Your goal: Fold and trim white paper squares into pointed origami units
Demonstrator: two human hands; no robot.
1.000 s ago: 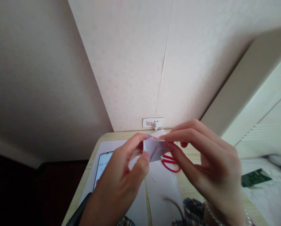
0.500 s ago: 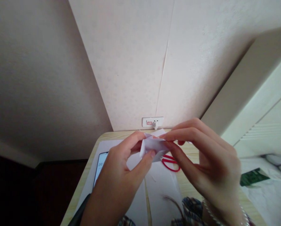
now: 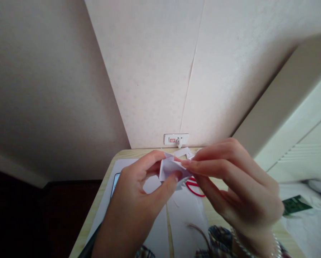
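Observation:
A small piece of folded white paper [image 3: 169, 170] is held up over the table between both hands. My left hand [image 3: 143, 195] grips its left side, the thumb pressed on the near face and the index finger behind. My right hand [image 3: 238, 186] pinches the paper's right corner between thumb and fingers. Just below and behind the paper, the red handle of a pair of scissors [image 3: 195, 189] lies on the table; its blades are hidden. White paper sheets [image 3: 186, 222] lie under the hands, and a phone [image 3: 115, 181] is mostly covered by my left hand.
The pale wooden table [image 3: 123, 154] stands against the wall. A socket [image 3: 176, 139] with a plug sits just above its back edge. White paper strips [image 3: 183, 152] lie at the back. A green packet [image 3: 297, 205] lies on a white surface at the right.
My right hand has shifted slightly, its fingers more closed on the paper's right corner. The paper has tilted a little in my left hand. The view has moved slightly.

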